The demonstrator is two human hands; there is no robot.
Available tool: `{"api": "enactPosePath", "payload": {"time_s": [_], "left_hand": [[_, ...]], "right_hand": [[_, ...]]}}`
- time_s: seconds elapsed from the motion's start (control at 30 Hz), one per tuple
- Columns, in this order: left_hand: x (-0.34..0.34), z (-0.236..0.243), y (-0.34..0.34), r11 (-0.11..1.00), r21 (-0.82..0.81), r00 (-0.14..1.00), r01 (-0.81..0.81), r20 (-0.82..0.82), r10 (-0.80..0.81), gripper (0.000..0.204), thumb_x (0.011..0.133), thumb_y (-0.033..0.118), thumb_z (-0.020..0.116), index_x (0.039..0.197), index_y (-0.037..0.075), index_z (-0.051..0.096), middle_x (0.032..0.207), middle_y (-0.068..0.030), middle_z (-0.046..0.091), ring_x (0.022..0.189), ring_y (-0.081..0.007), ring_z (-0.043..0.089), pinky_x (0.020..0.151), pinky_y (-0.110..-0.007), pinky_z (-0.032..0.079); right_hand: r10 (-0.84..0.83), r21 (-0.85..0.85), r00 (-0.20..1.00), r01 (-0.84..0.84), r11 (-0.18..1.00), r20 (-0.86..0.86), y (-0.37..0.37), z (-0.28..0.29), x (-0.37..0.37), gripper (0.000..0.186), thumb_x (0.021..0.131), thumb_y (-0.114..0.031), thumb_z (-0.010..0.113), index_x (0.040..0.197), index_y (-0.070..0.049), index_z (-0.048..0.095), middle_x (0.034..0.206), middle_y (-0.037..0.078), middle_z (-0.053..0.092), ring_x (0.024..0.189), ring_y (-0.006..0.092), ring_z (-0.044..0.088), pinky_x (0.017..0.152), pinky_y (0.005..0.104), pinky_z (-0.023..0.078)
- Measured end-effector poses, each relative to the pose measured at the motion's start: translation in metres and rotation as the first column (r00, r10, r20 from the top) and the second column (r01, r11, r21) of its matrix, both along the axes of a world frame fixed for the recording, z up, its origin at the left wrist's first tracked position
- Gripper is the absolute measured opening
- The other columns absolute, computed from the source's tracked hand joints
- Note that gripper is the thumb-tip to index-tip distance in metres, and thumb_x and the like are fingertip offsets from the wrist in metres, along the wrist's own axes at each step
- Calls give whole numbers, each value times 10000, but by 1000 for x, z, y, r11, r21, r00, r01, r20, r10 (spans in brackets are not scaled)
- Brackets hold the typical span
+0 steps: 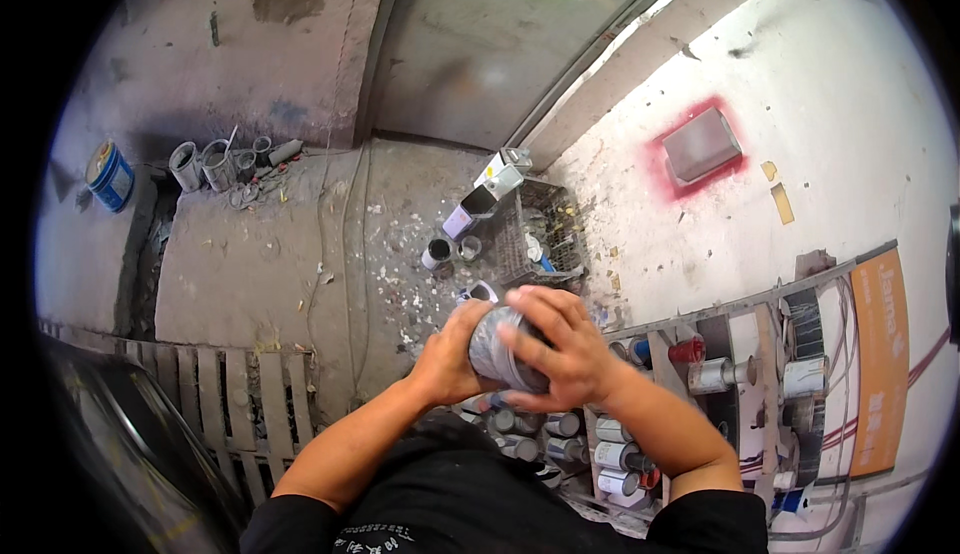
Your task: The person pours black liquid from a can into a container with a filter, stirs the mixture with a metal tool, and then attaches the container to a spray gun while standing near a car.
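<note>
A grey, paint-smeared can (489, 351) is held up in front of my body, tilted on its side. My left hand (447, 356) is closed around its left side. Over the can's right end lies my right hand (572, 352), its bent fingers and thumb gripping around the rim, slightly blurred. That end is mostly hidden behind the right hand, so I cannot tell whether it has a lid. Just beyond the hands, a pale container (480, 292) shows partly on the floor.
Shelves at lower right hold several paint cans (615, 456). A crate (555, 234), open rectangular tins (468, 216) and a dark-filled can (437, 253) stand ahead. A blue bucket (112, 179) is far left, wooden slats (235, 394) near left. Cables (350, 254) cross the floor.
</note>
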State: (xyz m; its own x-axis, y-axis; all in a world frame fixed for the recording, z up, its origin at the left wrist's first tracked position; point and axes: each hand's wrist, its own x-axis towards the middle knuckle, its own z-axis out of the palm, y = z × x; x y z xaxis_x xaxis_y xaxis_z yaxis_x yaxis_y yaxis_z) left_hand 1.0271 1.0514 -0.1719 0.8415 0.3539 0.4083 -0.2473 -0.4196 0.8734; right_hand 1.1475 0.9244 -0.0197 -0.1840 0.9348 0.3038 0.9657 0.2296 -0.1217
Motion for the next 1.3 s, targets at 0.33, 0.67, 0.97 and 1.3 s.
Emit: {"api": "enactPosePath", "payload": {"time_s": [0.33, 0.67, 0.97, 1.3], "left_hand": [[-15, 22, 18, 995, -70, 998, 64, 26, -63, 1017, 550, 222, 897, 1399, 160, 341, 1356, -194, 475, 1164, -444, 535, 912, -474, 506], [-28, 23, 16, 996, -68, 998, 65, 7, -64, 952, 550, 177, 885, 1358, 115, 385, 1341, -186, 485, 1190, -408, 538, 955, -453, 481], [-36, 15, 22, 985, -145, 995, 93, -12, -95, 798, 651, 167, 842, 1322, 79, 418, 1313, -195, 503, 1207, -386, 528, 980, -439, 456], [-24, 2, 37, 970, -178, 979, 168, -90, -186, 898, 599, 182, 876, 1348, 60, 396, 1304, -182, 515, 1206, -336, 540, 998, -421, 450]], "right_hand": [[-21, -77, 1000, 22, 997, 21, 9, 13, -14, 774, 747, -508, 719, 1387, -157, 462, 1435, 196, 414, 1313, 420, 397, 1067, 532, 307], [114, 28, 993, -113, 993, -33, 24, 16, -28, 595, 644, -359, 783, 1178, -153, 620, 1265, 129, 567, 1147, 371, 541, 917, 503, 428], [-75, 63, 994, 80, 995, -81, 34, 8, -55, 572, 627, -301, 771, 1148, -121, 620, 1258, 123, 552, 1130, 349, 532, 890, 475, 412], [-186, 65, 981, 189, 980, -46, 34, -5, -51, 593, 686, -317, 748, 1224, -119, 596, 1316, 148, 524, 1206, 375, 488, 961, 513, 379]]}}
